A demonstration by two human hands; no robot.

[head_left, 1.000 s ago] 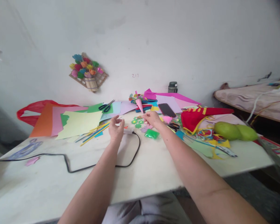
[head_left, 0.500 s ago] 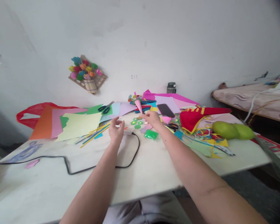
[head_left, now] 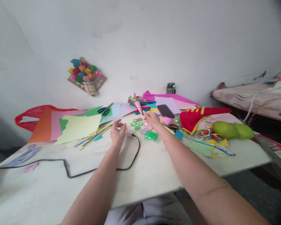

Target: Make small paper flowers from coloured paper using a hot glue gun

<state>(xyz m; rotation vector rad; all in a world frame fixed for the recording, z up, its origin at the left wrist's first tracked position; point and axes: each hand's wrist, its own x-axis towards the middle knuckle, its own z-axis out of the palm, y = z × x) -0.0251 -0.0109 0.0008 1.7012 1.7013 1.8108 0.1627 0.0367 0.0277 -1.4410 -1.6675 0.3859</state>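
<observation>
My left hand (head_left: 118, 132) hovers over the table by a bundle of yellow and blue paper strips (head_left: 93, 137), fingers curled loosely with thumb apart; nothing shows in it. Just right of it, a black cord (head_left: 139, 147) runs into a white device (head_left: 129, 134), mostly hidden behind the hand. Close to the tip of a pink paper cone (head_left: 138, 107) with colourful paper bits at its top is my right hand (head_left: 151, 120), index finger stretched out, no object visible in it. Below and left of that hand lie green and pink paper flowers (head_left: 137, 123) and a green packet (head_left: 151, 135).
Coloured paper sheets (head_left: 78, 128) and scissors (head_left: 105, 109) lie at back left. Rightward are a phone (head_left: 165, 111), second scissors (head_left: 173, 127), red cloth (head_left: 189, 120) and green fruits (head_left: 227, 130). A bottle (head_left: 170, 88) stands by the wall; a flower ornament (head_left: 86, 75) hangs there.
My right hand's fingers have gone from pinched together near the cone tip to the index finger stretched out. My left hand has shifted slightly. The view has moved a little.
</observation>
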